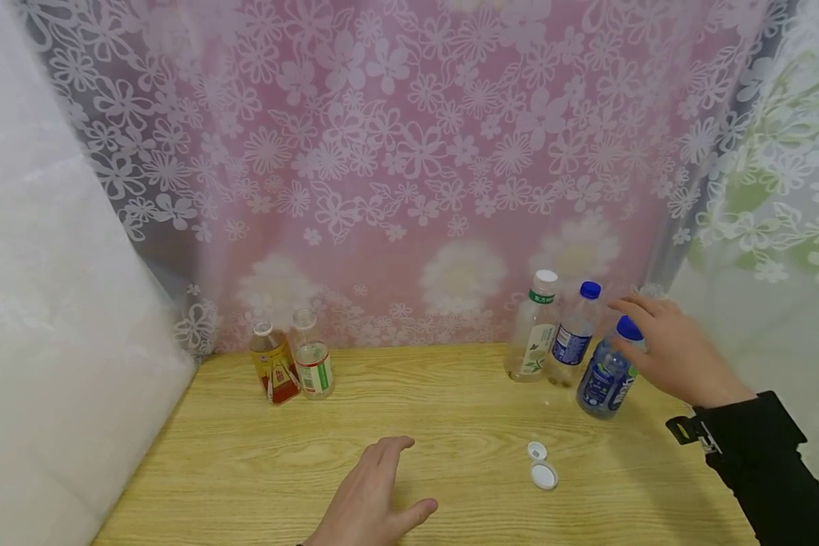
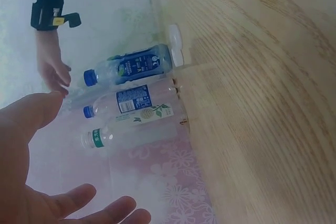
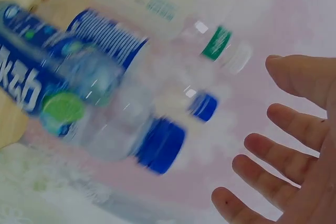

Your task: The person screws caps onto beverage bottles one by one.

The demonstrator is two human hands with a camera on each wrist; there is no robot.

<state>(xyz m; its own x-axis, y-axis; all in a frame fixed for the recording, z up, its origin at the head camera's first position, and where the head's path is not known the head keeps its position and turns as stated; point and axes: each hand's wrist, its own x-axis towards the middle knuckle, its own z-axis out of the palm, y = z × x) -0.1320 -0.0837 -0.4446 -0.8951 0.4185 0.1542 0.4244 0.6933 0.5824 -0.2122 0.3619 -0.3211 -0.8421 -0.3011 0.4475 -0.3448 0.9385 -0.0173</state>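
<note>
My right hand (image 1: 679,349) hovers by the blue cap of a blue-labelled bottle (image 1: 604,383), fingers spread and holding nothing. In the right wrist view, a gap shows between the fingertips and that blue cap (image 3: 161,145). Beside it stand a clear bottle with a blue label and blue cap (image 1: 573,337) and a taller clear bottle with a green neck band and white cap (image 1: 534,341). Low over the front of the table, my left hand (image 1: 368,497) is spread with nothing in it. Two white caps (image 1: 543,476) lie on the wood, in front of the bottles.
At the back left stand a yellow-labelled bottle with reddish-brown contents (image 1: 274,364) and an uncapped clear bottle with a green and white label (image 1: 314,368). A pink flowered curtain (image 1: 396,189) hangs behind the wooden table (image 1: 409,409); pale sheets flank both sides.
</note>
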